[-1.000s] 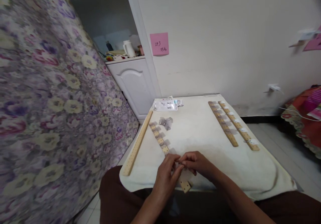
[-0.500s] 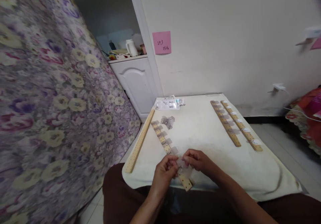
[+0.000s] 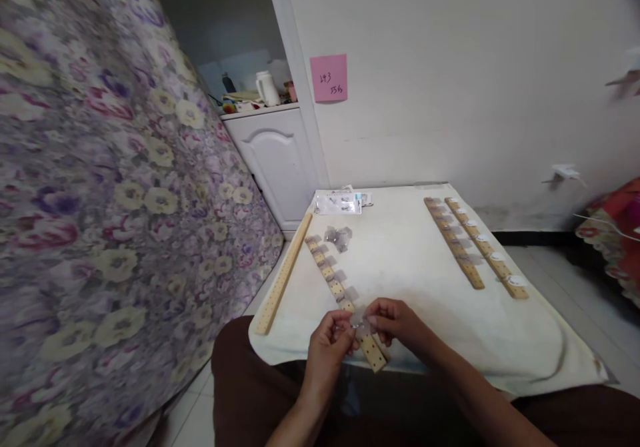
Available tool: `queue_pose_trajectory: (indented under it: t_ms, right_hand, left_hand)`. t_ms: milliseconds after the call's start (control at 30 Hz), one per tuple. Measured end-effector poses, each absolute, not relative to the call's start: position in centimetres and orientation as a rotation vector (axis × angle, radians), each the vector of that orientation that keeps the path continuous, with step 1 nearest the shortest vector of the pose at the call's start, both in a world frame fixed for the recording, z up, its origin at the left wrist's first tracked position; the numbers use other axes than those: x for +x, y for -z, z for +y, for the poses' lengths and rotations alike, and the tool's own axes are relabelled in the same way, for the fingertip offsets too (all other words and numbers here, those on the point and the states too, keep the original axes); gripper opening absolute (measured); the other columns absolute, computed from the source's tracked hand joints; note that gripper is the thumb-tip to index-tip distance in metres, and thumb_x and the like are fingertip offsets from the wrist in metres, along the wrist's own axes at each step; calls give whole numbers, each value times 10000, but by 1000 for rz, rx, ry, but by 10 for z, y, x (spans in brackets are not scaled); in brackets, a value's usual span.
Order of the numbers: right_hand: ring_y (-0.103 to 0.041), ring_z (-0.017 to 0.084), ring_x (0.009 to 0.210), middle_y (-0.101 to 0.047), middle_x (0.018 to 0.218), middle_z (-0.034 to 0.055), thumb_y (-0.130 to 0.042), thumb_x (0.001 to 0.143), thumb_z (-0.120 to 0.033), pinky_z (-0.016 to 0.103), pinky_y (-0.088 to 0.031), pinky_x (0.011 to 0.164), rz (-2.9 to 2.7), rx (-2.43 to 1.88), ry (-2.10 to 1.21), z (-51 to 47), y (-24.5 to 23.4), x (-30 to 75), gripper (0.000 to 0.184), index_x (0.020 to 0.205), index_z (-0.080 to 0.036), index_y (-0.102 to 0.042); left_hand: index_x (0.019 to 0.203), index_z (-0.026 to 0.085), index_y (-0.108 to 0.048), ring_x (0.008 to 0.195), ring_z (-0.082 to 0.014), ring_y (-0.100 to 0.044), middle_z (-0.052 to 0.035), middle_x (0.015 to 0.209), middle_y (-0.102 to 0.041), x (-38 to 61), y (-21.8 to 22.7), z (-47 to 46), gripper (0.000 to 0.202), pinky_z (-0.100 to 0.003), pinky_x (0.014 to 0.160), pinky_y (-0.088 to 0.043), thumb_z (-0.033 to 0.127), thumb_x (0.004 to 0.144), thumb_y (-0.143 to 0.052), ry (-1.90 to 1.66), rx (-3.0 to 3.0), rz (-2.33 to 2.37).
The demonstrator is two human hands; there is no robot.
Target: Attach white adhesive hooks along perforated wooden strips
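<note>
My left hand (image 3: 328, 342) and my right hand (image 3: 395, 320) meet over the near end of a wooden strip with holes (image 3: 341, 295) on a cream cloth-covered table (image 3: 415, 280). Both hands pinch a small clear plastic piece (image 3: 359, 321) between fingertips, just above the strip. Several similar clear pieces sit along that strip. A small heap of clear pieces (image 3: 338, 237) lies near its far end.
A bare wooden strip (image 3: 285, 273) lies along the table's left edge. Two more strips (image 3: 475, 247) with white pieces lie at the right. A plastic packet (image 3: 338, 203) rests at the far edge. A floral mattress (image 3: 100, 187) leans at left; a white cabinet (image 3: 275, 160) stands behind.
The view has shifted a little, so the table sits slightly to the right and higher. My hands stay together at the strip's near end, drawn slightly closer to the edge.
</note>
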State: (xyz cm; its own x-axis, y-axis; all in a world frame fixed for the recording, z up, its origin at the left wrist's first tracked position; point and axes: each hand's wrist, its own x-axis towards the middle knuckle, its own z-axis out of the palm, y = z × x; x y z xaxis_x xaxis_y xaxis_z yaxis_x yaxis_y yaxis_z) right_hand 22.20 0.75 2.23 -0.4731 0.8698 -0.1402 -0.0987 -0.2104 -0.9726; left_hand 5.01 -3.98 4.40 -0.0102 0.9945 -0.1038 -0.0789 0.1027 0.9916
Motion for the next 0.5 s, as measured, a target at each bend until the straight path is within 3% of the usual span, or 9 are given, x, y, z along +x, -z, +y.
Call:
queue_pose_trajectory:
  t_ms: [300, 500]
  right_hand:
    - [-477, 57, 381, -551, 539, -78, -618, 677, -265, 177, -343, 377, -1381, -1037, -1773, 14, 1, 237, 208, 844, -166, -541]
    - [-468, 62, 374, -527, 513, -84, -610, 672, -267, 184, -351, 377, -1400, -1066, -1818, 10, 16, 230, 192, 821, -165, -544]
  left_hand:
    - [935, 170, -579, 578, -96, -466, 46, 687, -491, 24, -19, -56, 285, -212, 561, -352, 415, 788, -587, -1098, 1202, 1384]
    - [902, 191, -606, 718, -144, -502, 1, 756, -542, 27, -10, -72, 154, -241, 669, -385, 286, 865, -491, -956, 1610, 1450]
